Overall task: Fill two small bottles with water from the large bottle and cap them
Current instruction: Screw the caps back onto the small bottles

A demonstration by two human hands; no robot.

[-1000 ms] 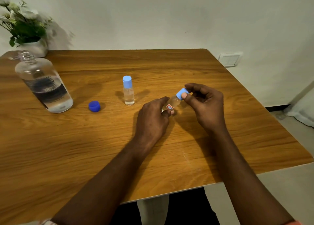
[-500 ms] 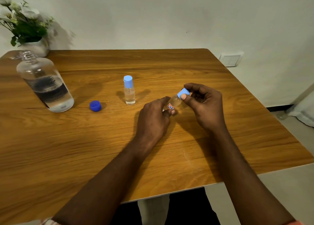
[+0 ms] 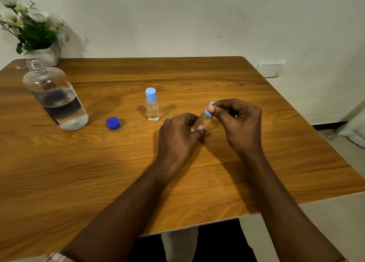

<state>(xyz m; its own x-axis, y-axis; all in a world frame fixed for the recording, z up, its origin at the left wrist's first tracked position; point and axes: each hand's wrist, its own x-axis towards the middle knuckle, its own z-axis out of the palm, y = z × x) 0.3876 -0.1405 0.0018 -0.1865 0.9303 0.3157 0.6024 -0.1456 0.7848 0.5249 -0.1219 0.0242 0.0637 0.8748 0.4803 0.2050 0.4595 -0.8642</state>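
A person's left hand (image 3: 177, 137) grips the lower end of a small clear plastic bottle with a red-and-white label (image 3: 203, 121), fingers curled round its base just above a wooden counter (image 3: 118, 172). The bottle tilts up and to the right. The right hand (image 3: 239, 123) pinches the bottle's light-blue cap (image 3: 209, 111) between thumb and curled fingers, and the cap sits on the bottle's neck. Whether it is fully tightened cannot be told.

Just left of the hands, a second small clear bottle with a light-blue flip cap (image 3: 152, 107) stands upright on the counter, capped, with clear liquid inside. Farther left, a dark blue screw cap (image 3: 113, 123) lies alone on the wood. Beyond it stands a large clear plastic bottle with a dark label (image 3: 57, 99), its threaded neck uncovered and water filling its lower part.

At the far left corner of the counter, a white vase of pale flowers and green leaves (image 3: 45, 54) stands against the wall. A white wall plate (image 3: 270, 69) is on the wall to the right.
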